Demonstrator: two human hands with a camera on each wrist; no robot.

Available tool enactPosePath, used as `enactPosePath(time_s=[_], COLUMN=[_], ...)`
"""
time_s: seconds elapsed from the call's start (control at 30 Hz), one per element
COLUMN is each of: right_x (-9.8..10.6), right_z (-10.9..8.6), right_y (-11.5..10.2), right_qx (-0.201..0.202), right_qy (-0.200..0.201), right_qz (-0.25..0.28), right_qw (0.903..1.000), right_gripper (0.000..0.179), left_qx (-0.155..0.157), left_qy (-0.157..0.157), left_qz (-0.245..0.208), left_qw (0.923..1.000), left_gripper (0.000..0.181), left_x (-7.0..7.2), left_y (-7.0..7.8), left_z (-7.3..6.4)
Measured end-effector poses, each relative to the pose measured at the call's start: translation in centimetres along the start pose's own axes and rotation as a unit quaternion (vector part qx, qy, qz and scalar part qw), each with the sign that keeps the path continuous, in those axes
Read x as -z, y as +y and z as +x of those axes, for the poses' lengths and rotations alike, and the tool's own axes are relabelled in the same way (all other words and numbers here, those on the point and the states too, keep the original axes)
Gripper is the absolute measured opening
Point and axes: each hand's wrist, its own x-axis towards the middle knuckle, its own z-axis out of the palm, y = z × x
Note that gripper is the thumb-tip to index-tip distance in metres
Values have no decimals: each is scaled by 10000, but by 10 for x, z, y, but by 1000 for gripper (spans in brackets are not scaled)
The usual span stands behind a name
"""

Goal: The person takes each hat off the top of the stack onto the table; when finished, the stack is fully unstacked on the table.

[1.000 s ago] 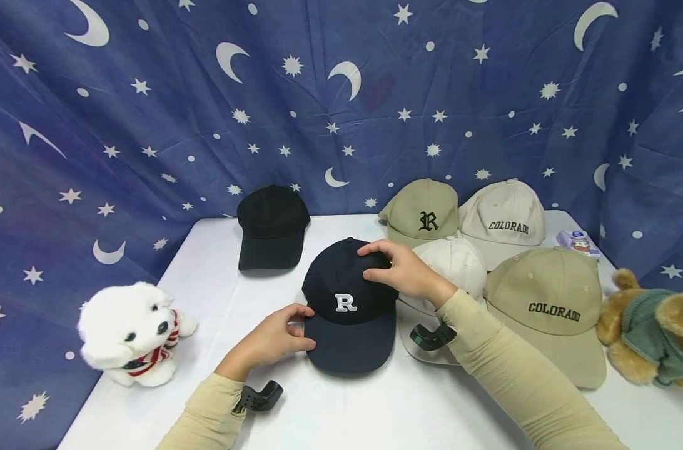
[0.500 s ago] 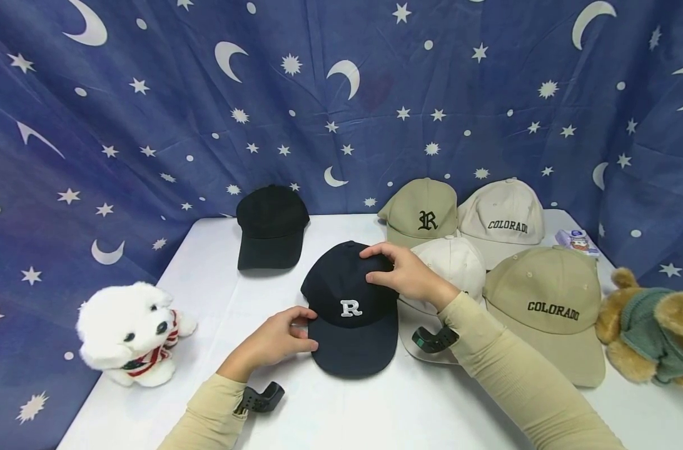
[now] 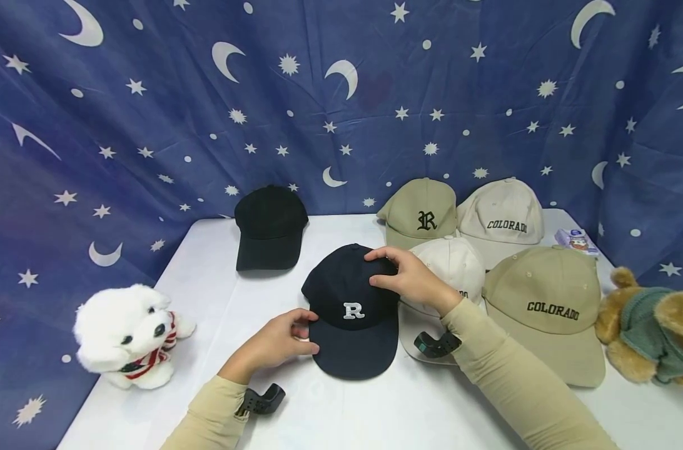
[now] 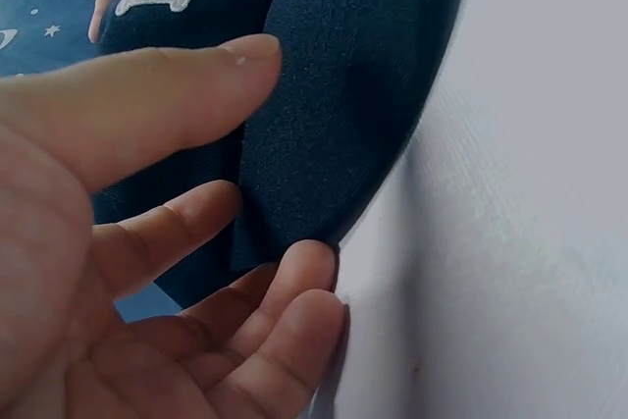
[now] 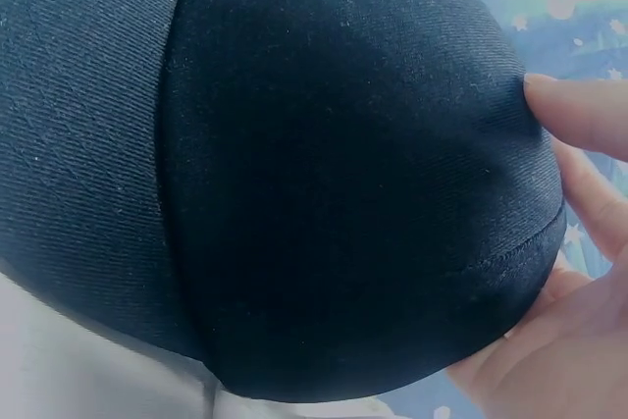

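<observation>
A navy baseball cap (image 3: 353, 287) with a white R on its front lies mid-table, its brim pointing toward me. My left hand (image 3: 279, 340) is at the left edge of the brim, thumb over the top and fingertips along the edge in the left wrist view. With fingers bent round the upper right of the crown (image 5: 373, 174), my right hand (image 3: 411, 278) holds the cap from that side. Just right of it, partly behind my right arm, sits a white cap (image 3: 454, 265).
A black cap (image 3: 271, 228) stands back left. Behind on the right are a khaki cap (image 3: 423, 209), a cream cap (image 3: 505, 212) and a small purple packet (image 3: 576, 240). A larger khaki cap (image 3: 544, 300) lies right. Plush dogs: white (image 3: 122, 325) left, brown plush toy (image 3: 651, 331) right.
The navy cap has shifted slightly right and toward me, turning a little, with both hands moving along on it. The other caps and the plush toys stay where they were.
</observation>
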Motion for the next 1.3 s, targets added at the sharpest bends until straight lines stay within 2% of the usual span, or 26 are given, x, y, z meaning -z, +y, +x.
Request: enactPosePath(time_s=[0.33,0.5,0.93,1.3], right_x=[-1,-2,-1,0], right_z=[-2,-2,-3,-3], right_y=[4,5,6,5], right_qx=[-32,-67,-17,-21], right_qy=[309,323,442,381], right_qz=[-33,102,33,113], right_qw=[9995,9994,9990,9992], right_gripper=[41,42,42,42], left_qx=[-20,-19,63,39], left_qy=[6,-9,55,0], left_qz=[47,0,22,-88], left_qw=[10000,10000,10000,10000], left_gripper=[56,56,56,56], left_x=[-1,-1,2,2], left_y=[4,4,2,4], left_z=[-1,-1,-1,-1])
